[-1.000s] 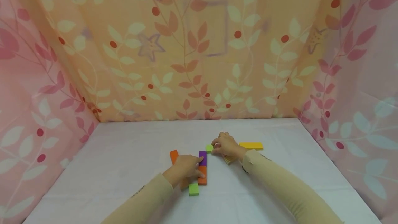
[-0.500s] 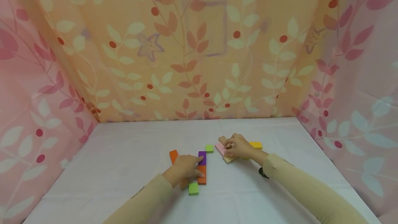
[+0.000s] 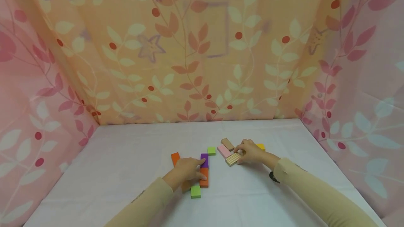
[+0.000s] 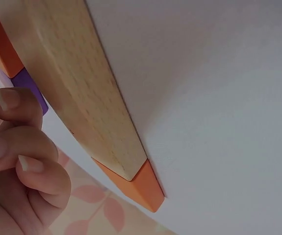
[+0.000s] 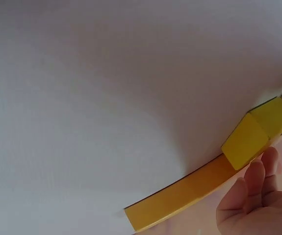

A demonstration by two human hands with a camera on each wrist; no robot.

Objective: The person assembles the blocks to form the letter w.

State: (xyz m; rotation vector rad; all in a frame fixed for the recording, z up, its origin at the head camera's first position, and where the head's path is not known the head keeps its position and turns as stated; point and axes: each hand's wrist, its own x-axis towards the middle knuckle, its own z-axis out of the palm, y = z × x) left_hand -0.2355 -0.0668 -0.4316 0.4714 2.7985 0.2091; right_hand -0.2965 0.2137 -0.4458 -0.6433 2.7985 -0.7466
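My left hand point(image 3: 187, 170) touches two toy blocks set end to end: its index finger lies on the purple block point(image 3: 204, 157), its thumb on the orange block point(image 3: 204, 182). Beneath that hand, a long wooden block point(image 4: 77, 83) meets another orange block point(image 4: 145, 188). A green block point(image 3: 195, 192) sits at the near end. My right hand point(image 3: 251, 151) bends thumb and index finger around the right end of a striped wooden block point(image 3: 233, 159). In the right wrist view its other fingers are beside a yellow block point(image 5: 253, 137); its thumb and index tips are hidden.
A small green block point(image 3: 211, 151) sits between the hands. Pink point(image 3: 224, 151) and brown point(image 3: 227, 144) blocks adjoin the striped one. Behind the right hand is a long amber-yellow block point(image 5: 180, 196). Patterned cloth walls point(image 3: 189, 80) enclose the white table point(image 3: 132, 146) on three sides.
My right hand has left the small green block and moved right, past the pink and brown blocks, to the striped block. My left hand stays on the purple and orange blocks.
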